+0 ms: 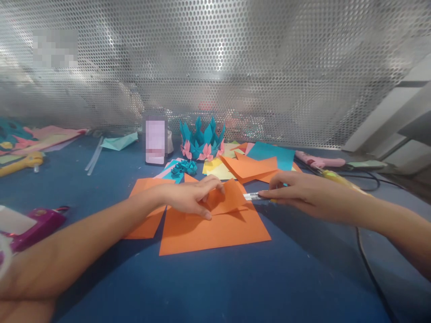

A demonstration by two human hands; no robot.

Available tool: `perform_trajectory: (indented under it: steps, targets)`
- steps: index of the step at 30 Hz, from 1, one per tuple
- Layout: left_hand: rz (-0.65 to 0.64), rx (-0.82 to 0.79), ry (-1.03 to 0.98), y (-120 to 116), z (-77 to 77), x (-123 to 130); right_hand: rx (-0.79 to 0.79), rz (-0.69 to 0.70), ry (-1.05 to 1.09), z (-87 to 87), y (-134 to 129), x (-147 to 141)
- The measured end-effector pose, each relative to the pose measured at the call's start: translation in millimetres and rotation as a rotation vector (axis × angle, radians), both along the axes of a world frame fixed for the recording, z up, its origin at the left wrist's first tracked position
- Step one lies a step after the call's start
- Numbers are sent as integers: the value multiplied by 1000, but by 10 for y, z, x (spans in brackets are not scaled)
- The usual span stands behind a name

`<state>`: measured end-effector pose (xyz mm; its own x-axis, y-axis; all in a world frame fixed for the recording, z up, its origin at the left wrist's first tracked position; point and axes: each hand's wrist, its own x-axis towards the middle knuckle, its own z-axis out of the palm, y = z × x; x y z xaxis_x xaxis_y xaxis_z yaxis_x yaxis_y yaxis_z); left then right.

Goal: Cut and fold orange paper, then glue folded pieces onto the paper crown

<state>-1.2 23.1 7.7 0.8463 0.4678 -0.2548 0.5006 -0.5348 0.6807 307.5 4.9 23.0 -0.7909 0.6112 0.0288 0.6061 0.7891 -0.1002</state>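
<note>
My left hand [195, 196] is closed on a folded piece of orange paper [229, 197], its fingers bent over the left part and the thumb low. My right hand [296, 193] grips a cutter [252, 196], whose metal blade points left and meets the right edge of the folded piece. Beneath lies a large flat orange sheet [215, 233]. Another orange sheet [143, 224] lies to its left, partly under my left forearm.
Behind stand a phone [155, 141] and a teal paper flower [202, 139] with pink pieces. Coloured papers [272, 156] lie beside it. A pink glue gun [319, 160] and black cable [368, 264] are right; a purple device [40, 226] is left.
</note>
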Motion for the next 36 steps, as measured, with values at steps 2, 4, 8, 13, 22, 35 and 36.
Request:
perform_trajectory:
  steps: [2, 4, 8, 13, 22, 35, 36]
  targets:
    - [41, -8, 12, -17, 13, 5, 24, -9, 12, -44, 4, -15]
    - [63, -10, 10, -25, 13, 3, 31, -2, 9, -107, -1, -44]
    - [48, 1, -5, -5, -15, -11, 11, 69, 28, -239, -33, -120]
    - [15, 55, 36, 20, -13, -16, 23, 104, 122, -326, -87, -208]
    - [-110, -53, 37, 141, -5, -129, -6, 153, 133, -390, -53, -188]
    - [-166, -68, 44, 224, 30, -171, -109, 69, 83, -308, -99, -218]
    - [-166, -69, 43, 227, 33, -173, -95, 86, 89, -311, -109, -228]
